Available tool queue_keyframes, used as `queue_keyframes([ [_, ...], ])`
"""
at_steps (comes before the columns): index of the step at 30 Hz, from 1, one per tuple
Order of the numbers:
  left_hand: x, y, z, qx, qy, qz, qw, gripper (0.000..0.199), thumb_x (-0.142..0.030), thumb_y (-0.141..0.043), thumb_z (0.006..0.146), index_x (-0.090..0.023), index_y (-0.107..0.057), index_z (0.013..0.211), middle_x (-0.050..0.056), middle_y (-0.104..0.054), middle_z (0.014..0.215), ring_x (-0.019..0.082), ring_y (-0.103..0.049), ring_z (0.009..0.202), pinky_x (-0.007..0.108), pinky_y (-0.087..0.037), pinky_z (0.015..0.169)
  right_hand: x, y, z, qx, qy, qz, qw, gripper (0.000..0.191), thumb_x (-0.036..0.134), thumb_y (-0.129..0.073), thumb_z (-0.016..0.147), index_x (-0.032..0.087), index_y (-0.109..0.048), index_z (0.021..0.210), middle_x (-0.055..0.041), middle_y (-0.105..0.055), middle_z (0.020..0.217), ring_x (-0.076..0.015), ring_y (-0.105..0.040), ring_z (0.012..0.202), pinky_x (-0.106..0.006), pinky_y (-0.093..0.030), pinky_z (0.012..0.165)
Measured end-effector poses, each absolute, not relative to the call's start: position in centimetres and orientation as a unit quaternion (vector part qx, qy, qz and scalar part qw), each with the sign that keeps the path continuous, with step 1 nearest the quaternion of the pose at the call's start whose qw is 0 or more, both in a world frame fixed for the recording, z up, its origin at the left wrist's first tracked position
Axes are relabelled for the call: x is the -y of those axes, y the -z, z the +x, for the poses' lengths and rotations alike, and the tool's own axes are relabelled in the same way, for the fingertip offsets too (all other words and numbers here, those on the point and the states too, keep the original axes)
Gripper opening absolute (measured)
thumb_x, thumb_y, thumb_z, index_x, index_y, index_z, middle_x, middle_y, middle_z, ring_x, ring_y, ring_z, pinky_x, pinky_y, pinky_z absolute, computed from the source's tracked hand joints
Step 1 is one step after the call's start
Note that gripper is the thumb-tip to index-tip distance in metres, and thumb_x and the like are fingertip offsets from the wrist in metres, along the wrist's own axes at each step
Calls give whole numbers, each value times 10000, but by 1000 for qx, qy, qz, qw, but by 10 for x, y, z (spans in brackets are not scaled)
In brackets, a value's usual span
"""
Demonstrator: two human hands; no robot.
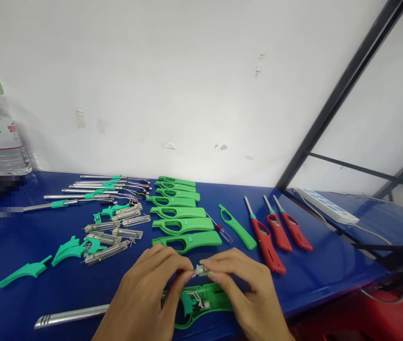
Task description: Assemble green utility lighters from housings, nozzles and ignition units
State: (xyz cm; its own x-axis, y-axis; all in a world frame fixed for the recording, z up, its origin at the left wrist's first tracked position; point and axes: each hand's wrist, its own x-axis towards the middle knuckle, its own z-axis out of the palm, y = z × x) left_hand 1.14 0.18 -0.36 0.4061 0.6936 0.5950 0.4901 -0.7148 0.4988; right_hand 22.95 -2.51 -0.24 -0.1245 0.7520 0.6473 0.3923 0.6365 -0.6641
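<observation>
On the desk [315, 270], the open green casing [218, 294] lay just below your fingers, its long axis running left to right, its handle end nearer your right hand [251, 289]. Your left hand [148, 289] and right had fingers pinched nearly closed on opposite ends of the small clear part [201, 270], roughly sideways between them.

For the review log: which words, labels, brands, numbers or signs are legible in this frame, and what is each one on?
No text can be read.
Label on the bottle: printed characters, a green block and a red mark, too small and blurred to quote.
Power strip, red lighters, green shells: no lettering can be made out.
</observation>
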Motion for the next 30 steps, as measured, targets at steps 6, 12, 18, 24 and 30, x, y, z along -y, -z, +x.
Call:
queue_keyframes([
  [6,-5,1,8,-397,-375,823,155,194,-275,-548,1100,-329,-726,1044,-34,-777,992,187,-757,923,266,-587,805,26,5,231,730,-190,-414,509,254,135,-716,1054,323,-857,1149,10,-858,1040,-177,-806,962,-249,-628,882],
  [12,-3,3,7,-406,-373,820,153,228,-277,-535,1099,-305,-722,972,-16,-770,948,197,-752,878,272,-591,761,27,4,231,735,-186,-425,494,214,178,-693,1072,292,-859,1145,-33,-855,1048,-219,-806,971,-300,-644,875],
  [18,-2,2,7,-389,-377,830,134,209,-268,-540,1099,-318,-723,1010,-37,-775,965,181,-764,906,287,-611,892,27,4,231,736,-189,-424,493,207,177,-697,1071,296,-851,1145,-15,-853,1045,-199,-800,972,-277,-625,880],
  [24,-7,2,-14,-378,-379,842,71,273,-254,-520,1068,-344,-778,1085,-36,-819,1021,182,-811,944,238,-639,853,29,4,229,735,-172,-434,491,186,189,-702,1070,310,-832,1128,21,-853,1023,-169,-792,934,-247,-598,854],
  [30,-9,5,-41,-375,-361,854,-17,257,-449,-547,1113,-362,-789,1096,-38,-844,1070,218,-815,1020,251,-631,936,30,3,231,733,-153,-456,482,167,223,-676,1080,294,-827,1085,15,-849,982,-169,-781,878,-251,-584,827],
])
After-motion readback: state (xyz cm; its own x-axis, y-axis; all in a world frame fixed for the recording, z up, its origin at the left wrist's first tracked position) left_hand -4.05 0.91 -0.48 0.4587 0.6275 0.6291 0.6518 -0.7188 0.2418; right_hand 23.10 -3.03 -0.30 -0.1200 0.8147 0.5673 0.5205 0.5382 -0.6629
